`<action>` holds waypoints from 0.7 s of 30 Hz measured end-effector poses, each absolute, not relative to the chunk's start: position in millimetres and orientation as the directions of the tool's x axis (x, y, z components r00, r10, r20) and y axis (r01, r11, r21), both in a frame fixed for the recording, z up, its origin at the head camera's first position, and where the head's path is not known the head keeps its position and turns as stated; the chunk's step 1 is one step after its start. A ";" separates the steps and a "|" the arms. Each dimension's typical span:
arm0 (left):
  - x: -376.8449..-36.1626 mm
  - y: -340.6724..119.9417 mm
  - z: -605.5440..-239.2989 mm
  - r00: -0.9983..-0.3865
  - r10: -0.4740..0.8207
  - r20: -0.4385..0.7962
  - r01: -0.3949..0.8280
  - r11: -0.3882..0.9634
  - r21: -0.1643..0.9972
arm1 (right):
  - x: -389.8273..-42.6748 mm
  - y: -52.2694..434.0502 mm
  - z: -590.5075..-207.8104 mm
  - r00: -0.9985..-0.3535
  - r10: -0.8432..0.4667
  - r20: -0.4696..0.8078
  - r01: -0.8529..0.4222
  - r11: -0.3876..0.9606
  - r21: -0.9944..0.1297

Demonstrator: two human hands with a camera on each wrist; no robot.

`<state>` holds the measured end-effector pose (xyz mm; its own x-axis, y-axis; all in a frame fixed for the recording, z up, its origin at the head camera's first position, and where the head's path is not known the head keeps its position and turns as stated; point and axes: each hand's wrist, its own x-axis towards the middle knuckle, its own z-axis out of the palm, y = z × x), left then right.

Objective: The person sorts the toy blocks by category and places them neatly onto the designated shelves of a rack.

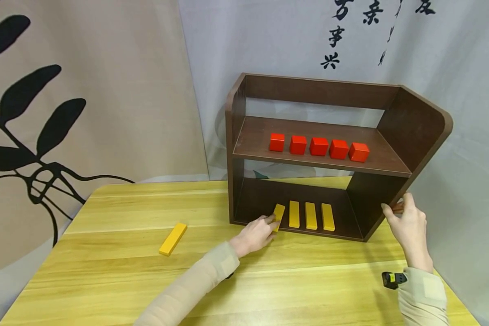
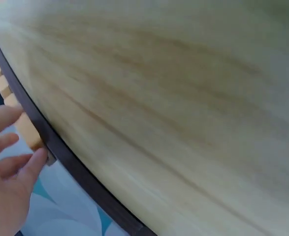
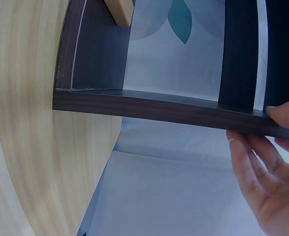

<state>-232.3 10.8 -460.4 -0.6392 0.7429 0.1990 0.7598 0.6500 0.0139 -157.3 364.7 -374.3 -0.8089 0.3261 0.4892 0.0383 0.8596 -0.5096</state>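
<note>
Yellow flat bar (image 1: 278, 214), slightly tilted, leftmost of four on the dark brown shelf unit's (image 1: 415, 131) bottom board, pinched at its front end by left hand (image 1: 254, 235). Right hand (image 1: 407, 226) grips the unit's right side panel.

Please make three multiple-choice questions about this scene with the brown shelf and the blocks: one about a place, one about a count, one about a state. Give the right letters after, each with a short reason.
1. Where are the red cubes?
A. on the upper board of the shelf
B. on the table
C. in the right hand

2. How many yellow bars lie on the table, outside the shelf?
A. none
B. one
C. three

3. What is the left hand doing?
A. resting flat on the table
B. holding a red cube
C. touching the leftmost yellow bar in the shelf

Answers:
1. A, five cubes stand in a row there.
2. B, a single loose yellow bar lies left of the shelf.
3. C, its fingers meet that bar.
</note>
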 end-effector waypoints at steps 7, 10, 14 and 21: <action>-231.0 -2.2 -451.7 -0.584 0.806 0.090 0.808 0.589 -0.034 | -158.3 365.7 -375.5 -0.806 0.331 0.491 0.039 0.857 -0.514; -229.4 -6.5 -451.2 -0.584 0.812 0.014 0.811 0.584 -0.044 | -158.0 365.8 -375.3 -0.805 0.331 0.493 0.039 0.857 -0.513; -226.5 -7.5 -453.2 -0.599 0.800 -0.042 0.801 0.599 -0.018 | -157.8 365.4 -375.3 -0.799 0.329 0.504 0.033 0.860 -0.510; -220.5 1.9 -456.3 -0.654 0.754 -0.064 0.755 0.655 0.008 | -157.8 364.3 -375.8 -0.785 0.324 0.529 0.018 0.865 -0.502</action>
<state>-220.5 1.9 -456.3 -0.6538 0.7540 -0.0637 0.7552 0.6555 0.0080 -157.8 364.3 -375.8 -0.7846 0.3237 0.5287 0.0184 0.8646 -0.5021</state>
